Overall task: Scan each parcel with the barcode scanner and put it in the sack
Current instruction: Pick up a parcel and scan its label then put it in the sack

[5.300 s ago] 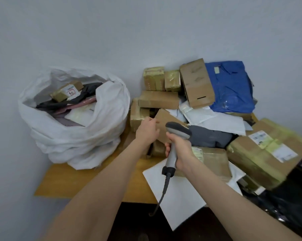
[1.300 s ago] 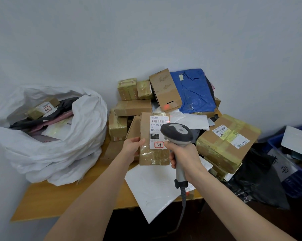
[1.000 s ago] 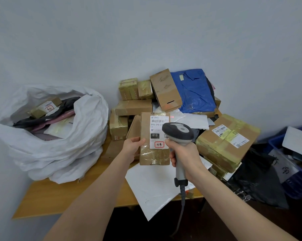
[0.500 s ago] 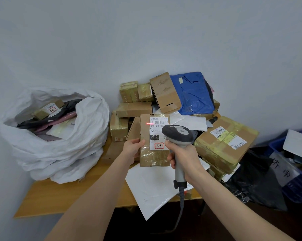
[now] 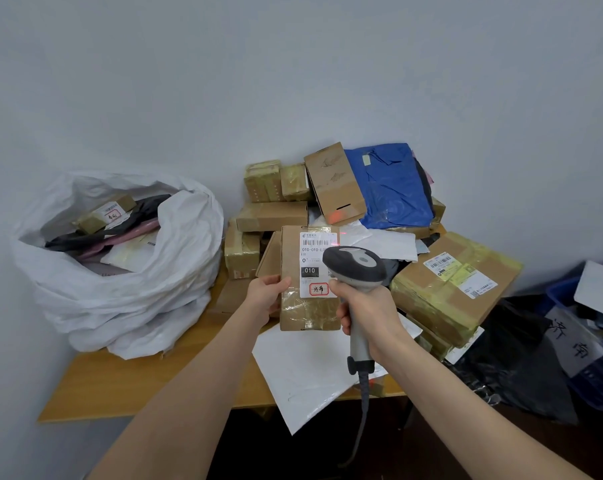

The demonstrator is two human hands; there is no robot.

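— What was around us?
— We faced a plain pale wall [image 5: 293,81] above a wooden table [image 5: 137,386]. On the table's left end a big white sack [image 5: 127,292] stood open. Inside it we made out a taped box, dark and pink mailers and a pale packet.

— And what was left to do?
— Most of the job, we judged. A heap of unsorted parcels [image 5: 272,216] crowded the table's right half against the wall. It held brown taped boxes, a blue mailer [image 5: 390,188] and white envelopes, with one large taped box [image 5: 442,299] at the right edge.

— Which one were we on?
— A tall brown parcel [image 5: 310,315], held upright above the table in front of the heap, well apart from the sack. Our left hand [image 5: 265,296] gripped its left edge, thumb on the front face and fingers curled behind. Our right hand [image 5: 366,310] was wrapped tight round the handle of the barcode scanner [image 5: 357,265]. The scanner's grey head sat just before the parcel's white label [image 5: 312,268].

— Had it scanned?
— We could not tell. A red line [image 5: 334,241] lay across the right end of the barcode, and red light spilled onto a box behind. We judged the scan under way, and the drop into the sack had not yet happened.
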